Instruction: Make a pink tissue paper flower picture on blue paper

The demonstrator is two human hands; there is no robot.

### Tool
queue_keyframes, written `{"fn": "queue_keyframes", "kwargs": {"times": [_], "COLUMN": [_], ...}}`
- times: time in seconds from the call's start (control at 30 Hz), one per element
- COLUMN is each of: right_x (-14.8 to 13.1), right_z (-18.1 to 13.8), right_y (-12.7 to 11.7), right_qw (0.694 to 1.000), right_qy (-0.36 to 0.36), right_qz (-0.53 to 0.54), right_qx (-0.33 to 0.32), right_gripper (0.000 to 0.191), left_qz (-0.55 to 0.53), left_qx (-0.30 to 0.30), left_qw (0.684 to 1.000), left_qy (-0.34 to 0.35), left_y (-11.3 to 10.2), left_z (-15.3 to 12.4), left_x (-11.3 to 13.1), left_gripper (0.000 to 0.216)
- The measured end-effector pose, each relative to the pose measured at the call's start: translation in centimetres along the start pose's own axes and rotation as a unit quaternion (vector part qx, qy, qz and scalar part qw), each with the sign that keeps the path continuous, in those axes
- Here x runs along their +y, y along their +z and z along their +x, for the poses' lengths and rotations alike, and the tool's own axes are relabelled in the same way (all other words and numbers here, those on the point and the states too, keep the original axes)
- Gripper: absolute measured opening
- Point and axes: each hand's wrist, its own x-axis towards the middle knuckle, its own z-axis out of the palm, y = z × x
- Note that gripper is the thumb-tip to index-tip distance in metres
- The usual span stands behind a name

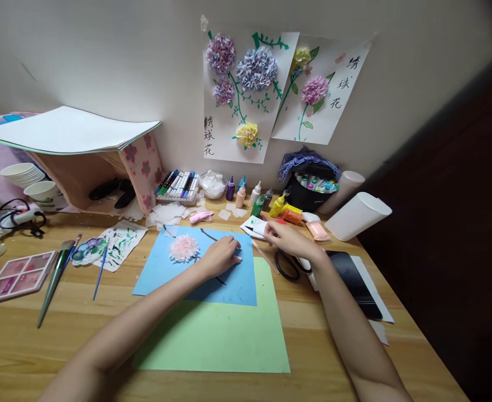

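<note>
My left hand [220,254] rests on a blue sheet of paper [237,285], fingers curled and pressed down near a thin dark line drawn on it. A pink tissue-paper flower [184,248] sits on the same sheet, just left of that hand. My right hand [285,237] hovers past the sheet's right edge, fingers pinched at a small white paper piece with green marks [254,226]. Black-handled scissors [286,267] lie under that wrist. A light green sheet [220,335] lies under the blue one.
Small paint bottles [254,195], a marker set [177,185], a black marker bag [313,190] and white rolls [357,215] line the back. Brushes [55,276], a paint palette [17,274], paper cups [23,174] stand left. A dark phone [354,279] lies right. Flower pictures [246,89] hang on the wall.
</note>
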Motion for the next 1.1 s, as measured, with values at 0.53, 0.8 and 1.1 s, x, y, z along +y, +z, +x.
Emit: {"fn": "queue_keyframes", "kwargs": {"times": [0.53, 0.8, 1.1], "right_x": [-2.0, -1.8, -2.9], "right_z": [-1.0, -2.0, -3.3], "right_y": [-0.8, -0.1, 9.5], "right_qw": [0.995, 0.981, 0.882], "right_qy": [-0.043, -0.074, -0.025], "right_qz": [-0.043, 0.152, 0.468], "right_qx": [-0.084, 0.094, -0.056], "right_gripper": [0.014, 0.028, 0.032], "left_qz": [-0.359, -0.183, -0.038], "left_qx": [0.081, 0.118, -0.008], "left_qw": [0.928, 0.976, 0.984], "left_qy": [-0.053, -0.006, 0.174], "left_y": [-1.9, -2.5, 1.0], "left_z": [0.0, -5.2, -11.2], "left_x": [0.1, 0.5, 0.0], "left_gripper": [0.02, 0.021, 0.019]}}
